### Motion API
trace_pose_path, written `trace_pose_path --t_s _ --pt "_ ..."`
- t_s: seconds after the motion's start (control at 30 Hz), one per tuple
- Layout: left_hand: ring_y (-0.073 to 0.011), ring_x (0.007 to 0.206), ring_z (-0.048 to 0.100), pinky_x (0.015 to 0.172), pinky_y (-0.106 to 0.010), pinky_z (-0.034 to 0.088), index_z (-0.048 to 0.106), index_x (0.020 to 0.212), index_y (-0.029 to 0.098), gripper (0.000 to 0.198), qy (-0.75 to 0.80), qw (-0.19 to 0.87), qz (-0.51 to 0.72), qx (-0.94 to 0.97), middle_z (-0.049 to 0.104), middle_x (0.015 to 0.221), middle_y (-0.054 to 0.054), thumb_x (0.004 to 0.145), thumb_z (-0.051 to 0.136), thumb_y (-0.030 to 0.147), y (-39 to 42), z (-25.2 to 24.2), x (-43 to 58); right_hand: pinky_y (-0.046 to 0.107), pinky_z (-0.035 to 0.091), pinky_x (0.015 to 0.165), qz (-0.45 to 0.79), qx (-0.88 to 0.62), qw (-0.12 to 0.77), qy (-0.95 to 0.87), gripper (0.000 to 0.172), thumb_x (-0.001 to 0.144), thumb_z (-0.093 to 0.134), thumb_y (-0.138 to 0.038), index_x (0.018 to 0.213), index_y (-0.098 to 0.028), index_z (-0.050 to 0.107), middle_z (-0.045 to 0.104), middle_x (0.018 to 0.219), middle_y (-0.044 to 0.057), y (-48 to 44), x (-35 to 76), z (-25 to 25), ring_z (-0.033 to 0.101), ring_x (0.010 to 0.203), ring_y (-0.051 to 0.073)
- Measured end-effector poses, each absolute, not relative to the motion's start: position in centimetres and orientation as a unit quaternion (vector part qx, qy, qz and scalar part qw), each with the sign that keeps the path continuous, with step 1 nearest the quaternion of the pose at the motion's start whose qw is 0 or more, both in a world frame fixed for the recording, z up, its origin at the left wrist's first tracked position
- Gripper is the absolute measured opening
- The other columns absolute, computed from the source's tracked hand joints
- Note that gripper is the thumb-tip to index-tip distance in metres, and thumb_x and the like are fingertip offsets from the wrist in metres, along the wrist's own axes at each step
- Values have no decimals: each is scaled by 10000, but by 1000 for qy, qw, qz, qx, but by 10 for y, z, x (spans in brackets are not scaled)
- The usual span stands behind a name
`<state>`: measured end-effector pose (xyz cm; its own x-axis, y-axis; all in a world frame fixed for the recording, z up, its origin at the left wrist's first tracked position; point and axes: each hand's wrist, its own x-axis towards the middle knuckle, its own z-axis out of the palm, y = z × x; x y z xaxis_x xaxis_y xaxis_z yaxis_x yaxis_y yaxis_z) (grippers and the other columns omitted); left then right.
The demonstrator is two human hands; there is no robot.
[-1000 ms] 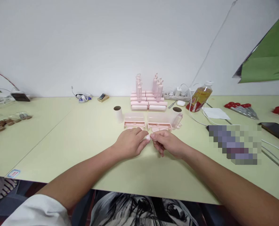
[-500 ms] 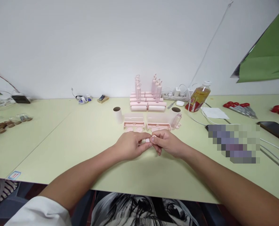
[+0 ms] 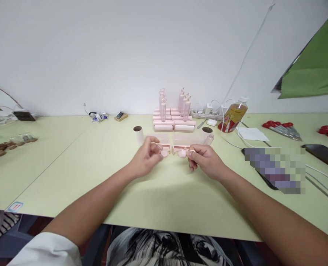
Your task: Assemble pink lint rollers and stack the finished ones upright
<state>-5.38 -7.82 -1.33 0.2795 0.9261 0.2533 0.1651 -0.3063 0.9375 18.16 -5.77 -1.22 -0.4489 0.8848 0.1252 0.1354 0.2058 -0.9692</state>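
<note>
My right hand (image 3: 204, 161) is closed, thumb and forefinger pinching a small pale pink plastic piece (image 3: 183, 153) that juts out to the left. My left hand (image 3: 146, 158) has its thumb and forefinger apart, close to a round pink disc (image 3: 164, 153) on the table. Just beyond the hands stand two pink plastic holders, a left one (image 3: 166, 148) and a right one (image 3: 175, 149), with clear lids raised. My fingers partly cover both. Whether the left fingertips touch anything is hard to see.
Cardboard-cored white rolls flank the holders, left (image 3: 138, 135) and right (image 3: 207, 130). Behind are stacked pink cases (image 3: 164, 127) with upright clear pink bottles (image 3: 163, 111). Rightward are a drink bottle (image 3: 232, 116), white cables, a blurred-out phone (image 3: 271, 170) and red-handled tools (image 3: 282, 127).
My hands have moved apart. The left has gone left and forward with its fingers opening, while the right has shifted right, still pinching the pale pink piece.
</note>
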Motion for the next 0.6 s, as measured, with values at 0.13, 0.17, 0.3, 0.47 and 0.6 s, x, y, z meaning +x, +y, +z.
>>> trace_pose_path --t_s 0.13,0.17,0.3,0.47,0.6 --pt "-121 770 610 694 -292 517 387 979 235 370 332 454 563 606 593 931 1 724 651 198 -62 -9 -68 226 446 453 505 -388 395 -662 408 813 627 -494 580 -189 489 536 506 -25 -58 179 -13 499 445 95" --pt "-130 790 626 691 -296 530 405 1012 235 391 330 439 573 608 608 1002 -23 728 675 220 -60 -7 -71 228 451 454 507 -387 394 -662 408 811 628 -500 584 -188 494 531 506 -26 -58 178 -14 493 448 95" --pt "-107 679 607 513 -244 504 566 1162 231 412 403 338 552 646 591 1192 -84 780 682 331 -56 -2 -82 231 460 458 511 -386 387 -664 404 813 625 -517 611 -186 512 522 511 -29 -58 176 -19 491 461 98" --pt "-59 562 546 469 -252 508 704 1059 217 309 465 299 496 670 568 1111 -66 759 645 253 -55 5 -95 241 471 465 501 -390 380 -672 412 815 616 -537 631 -182 519 532 557 -23 -56 175 -23 495 473 97" --pt "-120 643 600 503 -263 532 567 1249 194 587 455 305 543 637 640 955 -54 697 732 310 -54 12 -102 247 483 464 495 -388 382 -677 421 807 618 -550 627 -184 514 526 576 -19 -56 174 -24 488 485 98"
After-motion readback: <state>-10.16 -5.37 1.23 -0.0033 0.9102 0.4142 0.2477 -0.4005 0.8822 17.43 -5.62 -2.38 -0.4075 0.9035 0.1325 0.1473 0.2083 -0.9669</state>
